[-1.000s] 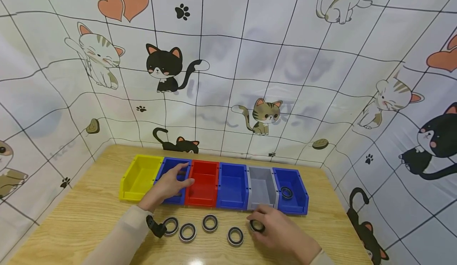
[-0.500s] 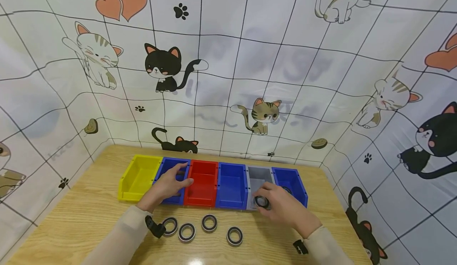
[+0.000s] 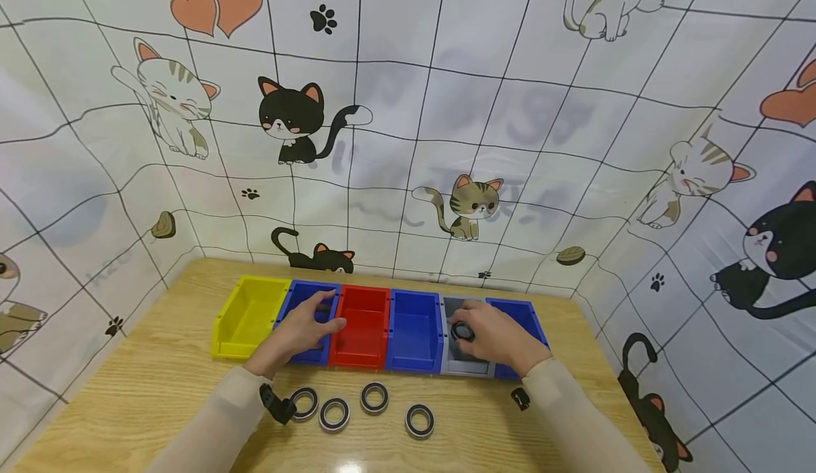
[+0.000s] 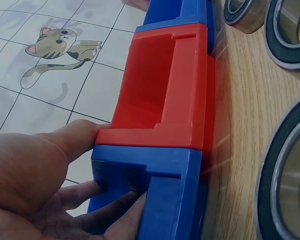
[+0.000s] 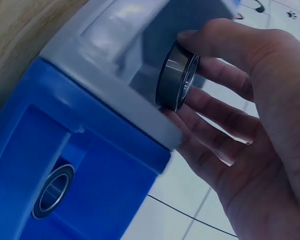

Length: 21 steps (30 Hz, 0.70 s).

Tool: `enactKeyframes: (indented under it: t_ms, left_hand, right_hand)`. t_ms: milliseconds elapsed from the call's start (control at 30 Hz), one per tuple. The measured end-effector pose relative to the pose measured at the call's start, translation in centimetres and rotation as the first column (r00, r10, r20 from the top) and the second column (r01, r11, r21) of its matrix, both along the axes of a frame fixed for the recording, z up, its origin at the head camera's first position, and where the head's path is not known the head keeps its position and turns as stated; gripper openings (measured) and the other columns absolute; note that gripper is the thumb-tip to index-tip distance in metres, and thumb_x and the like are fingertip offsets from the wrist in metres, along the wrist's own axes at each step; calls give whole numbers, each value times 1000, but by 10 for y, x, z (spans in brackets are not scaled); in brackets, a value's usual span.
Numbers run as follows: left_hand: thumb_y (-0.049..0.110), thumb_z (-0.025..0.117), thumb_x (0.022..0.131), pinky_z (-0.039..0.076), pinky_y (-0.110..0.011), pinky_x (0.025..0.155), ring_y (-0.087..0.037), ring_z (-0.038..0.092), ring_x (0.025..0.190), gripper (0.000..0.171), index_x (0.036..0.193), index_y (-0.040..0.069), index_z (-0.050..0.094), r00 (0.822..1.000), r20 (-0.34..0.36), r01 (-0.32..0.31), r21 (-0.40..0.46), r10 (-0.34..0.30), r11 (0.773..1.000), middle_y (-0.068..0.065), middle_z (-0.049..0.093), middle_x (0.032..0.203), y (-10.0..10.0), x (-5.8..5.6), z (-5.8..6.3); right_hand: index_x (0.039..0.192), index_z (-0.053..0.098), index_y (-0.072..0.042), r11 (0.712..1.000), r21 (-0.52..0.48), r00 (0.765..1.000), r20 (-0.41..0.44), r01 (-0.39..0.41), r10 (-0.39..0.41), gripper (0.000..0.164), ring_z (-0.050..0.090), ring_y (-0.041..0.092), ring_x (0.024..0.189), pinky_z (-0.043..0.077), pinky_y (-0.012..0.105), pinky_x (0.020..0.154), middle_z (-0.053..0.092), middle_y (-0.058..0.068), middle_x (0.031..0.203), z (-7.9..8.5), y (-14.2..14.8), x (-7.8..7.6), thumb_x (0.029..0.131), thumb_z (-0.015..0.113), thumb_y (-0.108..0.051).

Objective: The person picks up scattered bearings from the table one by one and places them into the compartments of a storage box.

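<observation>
In the head view my right hand (image 3: 496,333) is over the grey bin (image 3: 467,367), pinching a bearing (image 3: 462,331) between thumb and fingers. The right wrist view has that bearing (image 5: 177,77) on edge at the mouth of the grey bin, its black seal and steel ring showing. A second bearing (image 5: 53,191) leans inside the blue bin (image 5: 105,195) beside it. My left hand (image 3: 299,331) rests with spread fingers at the left blue bin (image 4: 172,200). Its fingers reach into that bin and its thumb lies by the wall of the red bin (image 4: 184,85).
A yellow bin (image 3: 248,321) closes the row's left end, and a middle blue bin (image 3: 416,335) stands between red and grey. Several bearings, including one bearing (image 3: 419,422), lie on the wooden table (image 3: 153,381) before the bins. A cat-printed cloth (image 3: 395,133) hangs behind.
My right hand has lifted a bearing off the table in front of the grey bin and carried it forward over that bin. The left hand stays where it was.
</observation>
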<state>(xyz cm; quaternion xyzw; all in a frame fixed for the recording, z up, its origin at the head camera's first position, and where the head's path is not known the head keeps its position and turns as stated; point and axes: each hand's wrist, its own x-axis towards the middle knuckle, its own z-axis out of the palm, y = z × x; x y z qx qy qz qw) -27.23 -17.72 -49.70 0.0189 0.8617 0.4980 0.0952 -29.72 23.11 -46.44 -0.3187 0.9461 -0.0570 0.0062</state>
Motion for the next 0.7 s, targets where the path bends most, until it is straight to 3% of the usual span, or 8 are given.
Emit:
enactKeyframes:
  t_ms: [267, 500, 700]
  left_hand:
    - [31, 81, 112, 73, -58, 99, -51, 76, 135, 84, 181, 9, 38, 1000, 7, 1, 6, -1, 1000, -35, 54, 172, -1, -1, 0]
    - [31, 82, 112, 73, -58, 98, -52, 74, 138, 85, 181, 9, 38, 1000, 6, 3, 9, -3, 1000, -36, 53, 172, -1, -1, -1]
    - [31, 82, 112, 73, -59, 98, -53, 74, 139, 85, 181, 9, 38, 1000, 10, 4, 11, -4, 1000, -36, 53, 172, -1, -1, -2]
  right_hand:
    - [133, 83, -9, 996, 84, 1000, 21, -3, 1, 37, 77, 23, 103, 70, 47, 90, 76, 10, 125, -11, -6, -17, 99, 95, -19]
    - [134, 83, -2, 992, 123, 999, 42, -5, 0, 43, 78, 29, 104, 71, 51, 90, 78, 14, 124, -20, -12, -23, 96, 97, -16]
    - [138, 82, -3, 990, 143, 998, 53, 18, -26, 45, 79, 30, 108, 71, 52, 93, 79, 15, 127, -25, -12, -24, 97, 96, -18]
